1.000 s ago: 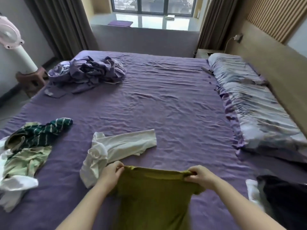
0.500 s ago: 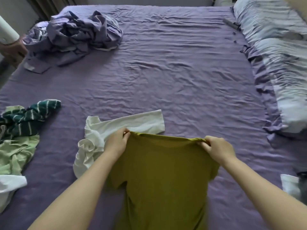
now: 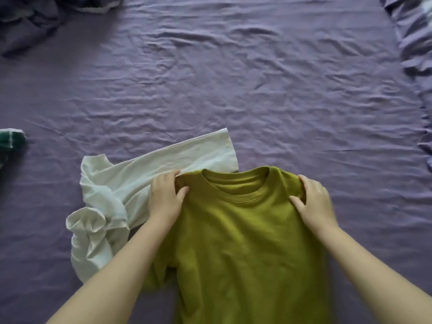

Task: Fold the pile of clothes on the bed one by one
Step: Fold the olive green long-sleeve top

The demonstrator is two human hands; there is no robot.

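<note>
An olive-green T-shirt (image 3: 243, 242) lies spread on the purple bed sheet (image 3: 233, 78), collar away from me. My left hand (image 3: 164, 198) pinches its left shoulder, thumb on top of the fabric. My right hand (image 3: 314, 202) grips the right shoulder the same way. A crumpled white garment (image 3: 131, 185) lies to the left, partly under the green shirt and my left hand. The shirt's lower hem runs out of the frame.
A green-and-white striped garment (image 3: 10, 140) peeks in at the left edge. A rumpled purple bundle (image 3: 30, 17) sits at the far left corner. Ruffled pillow edges (image 3: 416, 43) line the right side.
Both hands have carried the green shirt forward and laid it down flat, so the collar now shows. The camera has tilted down and moved closer to the bed.
</note>
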